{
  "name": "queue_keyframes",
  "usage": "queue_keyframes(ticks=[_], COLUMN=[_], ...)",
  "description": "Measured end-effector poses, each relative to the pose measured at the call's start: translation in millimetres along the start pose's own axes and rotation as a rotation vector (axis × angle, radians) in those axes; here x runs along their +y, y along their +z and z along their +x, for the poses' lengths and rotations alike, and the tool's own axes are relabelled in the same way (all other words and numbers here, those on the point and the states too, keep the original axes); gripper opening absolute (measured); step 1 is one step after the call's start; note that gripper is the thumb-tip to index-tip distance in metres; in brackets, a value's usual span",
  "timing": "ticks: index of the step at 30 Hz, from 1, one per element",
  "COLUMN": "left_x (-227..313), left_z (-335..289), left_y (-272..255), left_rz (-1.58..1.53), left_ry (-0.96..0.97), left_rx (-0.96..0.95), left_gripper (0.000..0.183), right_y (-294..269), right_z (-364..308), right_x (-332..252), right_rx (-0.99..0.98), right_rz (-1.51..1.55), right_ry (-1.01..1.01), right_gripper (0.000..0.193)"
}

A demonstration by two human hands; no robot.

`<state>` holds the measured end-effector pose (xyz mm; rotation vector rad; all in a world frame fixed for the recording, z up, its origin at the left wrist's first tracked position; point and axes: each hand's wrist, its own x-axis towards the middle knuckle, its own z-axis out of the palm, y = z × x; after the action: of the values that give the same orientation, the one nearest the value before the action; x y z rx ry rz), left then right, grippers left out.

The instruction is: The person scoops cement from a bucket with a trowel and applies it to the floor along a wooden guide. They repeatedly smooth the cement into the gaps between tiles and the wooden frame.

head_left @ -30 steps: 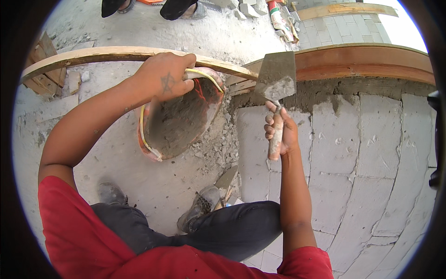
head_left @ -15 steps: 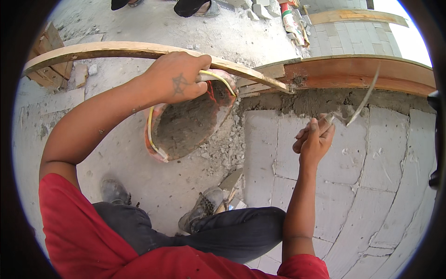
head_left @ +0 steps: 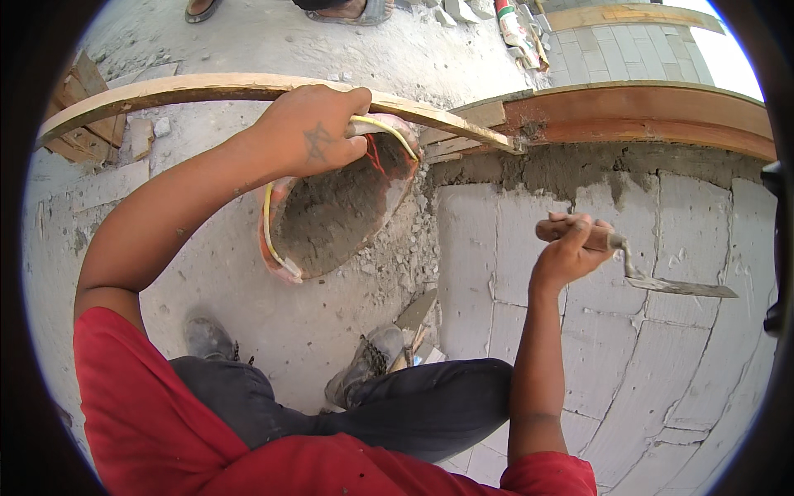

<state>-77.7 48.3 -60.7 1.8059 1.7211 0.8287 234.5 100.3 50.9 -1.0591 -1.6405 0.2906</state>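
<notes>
My left hand (head_left: 313, 136) is closed on the rim of a mortar tub (head_left: 266, 236), an oval container edged with a yellow strip. Grey wet mortar (head_left: 327, 215) lies inside it, and the tub is tilted. In my right hand (head_left: 571, 258) is a trowel (head_left: 680, 287), held by its wooden handle. Its blade points right, over a face of pale blocks (head_left: 538, 285) with mortar joints. A band of wet mortar (head_left: 595, 172) runs along the far edge of the blocks, beneath a reddish-brown board (head_left: 637, 124).
A long wooden strip (head_left: 190, 85) passes just beyond my left hand. Timber pieces (head_left: 93, 124) stand at the far left. Loose rubble (head_left: 397, 227) lies between tub and blocks. Beyond, another person's sandalled feet (head_left: 351, 12) show near broken blocks and a crumpled bag (head_left: 521, 37).
The trowel has come nearer and swung down, from blade raised near the mortar band to blade level over the blocks. My left hand keeps its hold on the tub. The other person's feet shifted.
</notes>
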Motion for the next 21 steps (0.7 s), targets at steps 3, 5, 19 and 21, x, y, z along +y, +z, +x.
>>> queue_keyframes(ticks=[3,5,19,21], left_x=[0,0,0,1], left_z=[-3,-3,-3,-7], left_y=[-1,-1,-6,-1], left_rz=[0.025,0.067,0.073,0.053], left_ry=[0.007,0.002,-0.008,-0.01], left_rx=[0.025,0.048,0.044,0.026], left_gripper=[0.039,0.039,0.039,0.039], right_y=[-8,-25,-22,-49], right_z=[-26,-23,-43,-6], right_x=[28,30,26,8], right_rx=[-0.828,-0.61,-0.597,-0.395], right_rz=[-0.742,-0.411,-0.463,-0.308], right_ry=[0.918,0.68,0.662,0.229], right_gripper=[0.017,0.016,0.021,0.021])
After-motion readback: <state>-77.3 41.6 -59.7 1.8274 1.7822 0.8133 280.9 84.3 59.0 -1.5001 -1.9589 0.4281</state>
